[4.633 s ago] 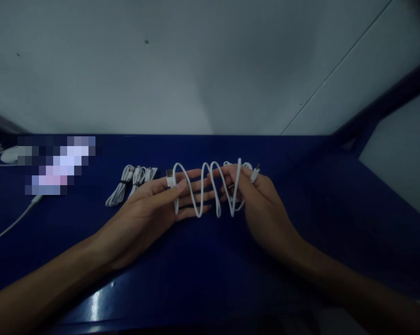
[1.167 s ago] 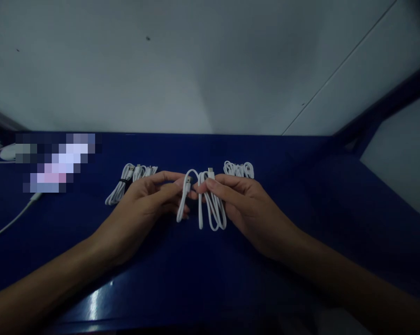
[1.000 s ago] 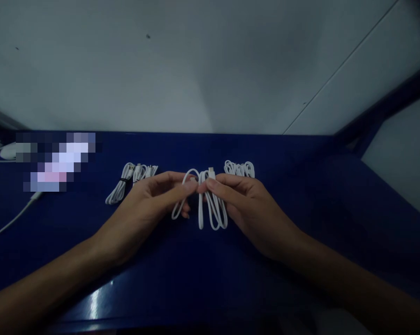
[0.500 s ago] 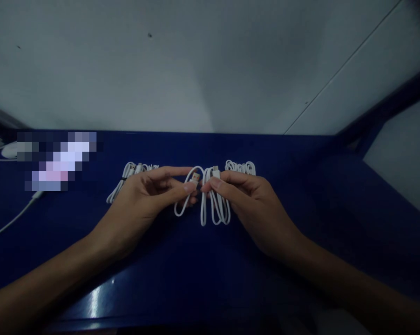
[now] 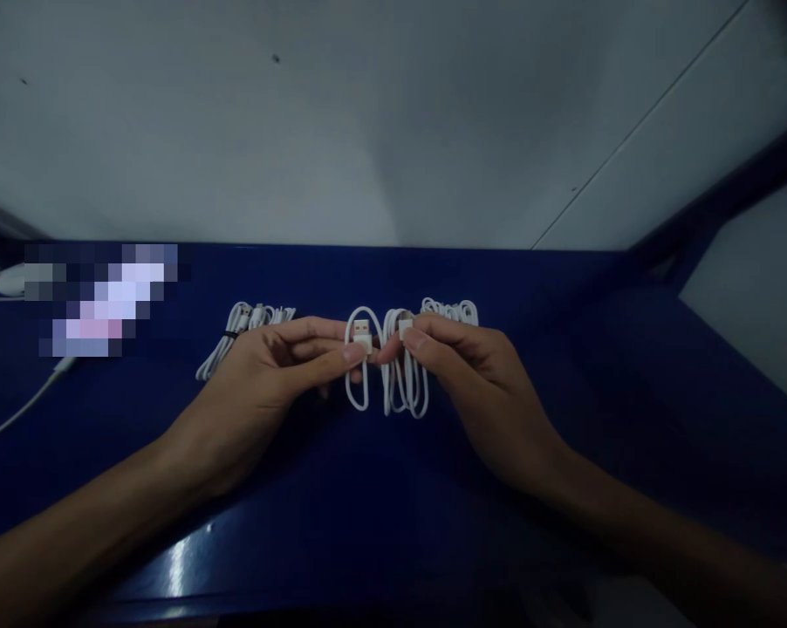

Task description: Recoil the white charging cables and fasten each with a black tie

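Observation:
Between my hands hangs a white USB cable (image 5: 397, 384), folded into several loops above the blue tabletop. My left hand (image 5: 263, 366) pinches its USB plug (image 5: 361, 334) between thumb and fingers, the metal end pointing up and away. With thumb and index finger, my right hand (image 5: 472, 366) grips the looped part together with the other connector (image 5: 406, 328). Past my left hand lie bundled white cables (image 5: 220, 353), one bound with a black tie. Another group of coiled white cables (image 5: 451, 310) lies behind my right hand, which partly hides it.
The blue table (image 5: 380, 506) runs up to a pale wall (image 5: 236, 131). At the left a blurred-out bright device (image 5: 115, 301) has a white cord (image 5: 23, 412) attached. A white rounded object (image 5: 14, 280) lies beyond it. A dark blue frame (image 5: 714, 201) slants at the right.
My left hand has turned the USB plug more upright, and its loop now hangs closer to the loops in my right hand. The right hand's grip looks nearly the same.

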Action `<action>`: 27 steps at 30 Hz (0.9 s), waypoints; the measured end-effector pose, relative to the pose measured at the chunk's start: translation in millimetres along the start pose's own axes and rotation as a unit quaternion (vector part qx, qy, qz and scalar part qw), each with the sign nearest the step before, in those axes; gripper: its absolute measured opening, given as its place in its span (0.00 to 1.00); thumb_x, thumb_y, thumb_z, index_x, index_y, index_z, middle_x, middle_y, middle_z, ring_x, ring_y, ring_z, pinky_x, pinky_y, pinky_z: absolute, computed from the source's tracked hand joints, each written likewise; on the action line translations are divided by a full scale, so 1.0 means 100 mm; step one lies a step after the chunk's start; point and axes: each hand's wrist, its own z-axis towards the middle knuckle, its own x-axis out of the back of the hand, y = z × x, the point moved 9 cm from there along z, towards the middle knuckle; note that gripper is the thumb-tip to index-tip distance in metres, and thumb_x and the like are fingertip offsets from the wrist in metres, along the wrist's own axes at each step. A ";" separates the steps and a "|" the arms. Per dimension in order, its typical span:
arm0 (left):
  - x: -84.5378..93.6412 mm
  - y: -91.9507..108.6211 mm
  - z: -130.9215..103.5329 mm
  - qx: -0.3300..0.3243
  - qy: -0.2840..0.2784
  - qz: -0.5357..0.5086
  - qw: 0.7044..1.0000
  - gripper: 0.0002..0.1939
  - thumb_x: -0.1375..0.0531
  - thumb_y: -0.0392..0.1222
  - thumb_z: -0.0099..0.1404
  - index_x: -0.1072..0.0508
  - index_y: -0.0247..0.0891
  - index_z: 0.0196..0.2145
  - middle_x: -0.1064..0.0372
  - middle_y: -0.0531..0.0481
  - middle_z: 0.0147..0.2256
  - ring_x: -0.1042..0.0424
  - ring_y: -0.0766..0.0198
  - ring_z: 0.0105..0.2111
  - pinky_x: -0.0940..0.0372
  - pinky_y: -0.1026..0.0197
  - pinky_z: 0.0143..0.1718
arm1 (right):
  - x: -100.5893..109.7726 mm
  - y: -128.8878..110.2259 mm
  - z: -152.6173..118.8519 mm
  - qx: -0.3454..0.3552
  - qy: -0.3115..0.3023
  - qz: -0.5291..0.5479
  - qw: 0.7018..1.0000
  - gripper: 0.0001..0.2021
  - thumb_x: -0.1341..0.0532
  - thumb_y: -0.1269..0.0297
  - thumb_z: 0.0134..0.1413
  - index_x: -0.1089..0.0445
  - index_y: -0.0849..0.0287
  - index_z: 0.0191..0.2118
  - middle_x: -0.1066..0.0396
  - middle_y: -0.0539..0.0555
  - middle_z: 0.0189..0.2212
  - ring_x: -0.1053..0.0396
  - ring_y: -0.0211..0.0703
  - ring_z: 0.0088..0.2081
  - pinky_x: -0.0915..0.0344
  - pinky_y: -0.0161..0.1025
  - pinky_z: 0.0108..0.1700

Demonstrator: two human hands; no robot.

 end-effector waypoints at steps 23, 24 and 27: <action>-0.13 0.02 -0.02 0.001 -0.053 0.018 0.998 0.04 0.29 0.40 0.72 0.12 0.42 0.43 0.15 0.47 0.41 0.19 0.63 0.42 0.27 0.65 0.48 | -0.13 0.11 -0.05 -0.037 -0.046 0.001 0.998 0.17 0.43 0.58 0.80 0.23 0.52 0.37 0.27 0.51 0.38 0.29 0.43 0.40 0.32 0.43 0.44; -0.13 0.03 -0.02 -0.001 -0.055 0.019 0.998 0.04 0.29 0.40 0.73 0.12 0.42 0.42 0.15 0.47 0.41 0.19 0.64 0.42 0.27 0.65 0.48 | -0.13 0.11 -0.05 -0.033 -0.045 -0.006 0.998 0.17 0.43 0.59 0.80 0.22 0.52 0.37 0.27 0.51 0.38 0.29 0.43 0.40 0.33 0.43 0.44; -0.13 0.04 -0.02 -0.006 -0.052 0.022 0.998 0.04 0.30 0.39 0.73 0.12 0.42 0.41 0.15 0.47 0.41 0.20 0.64 0.42 0.28 0.66 0.47 | -0.13 0.09 -0.05 -0.021 -0.045 -0.020 0.999 0.16 0.43 0.60 0.79 0.22 0.52 0.38 0.27 0.50 0.38 0.29 0.43 0.39 0.33 0.44 0.45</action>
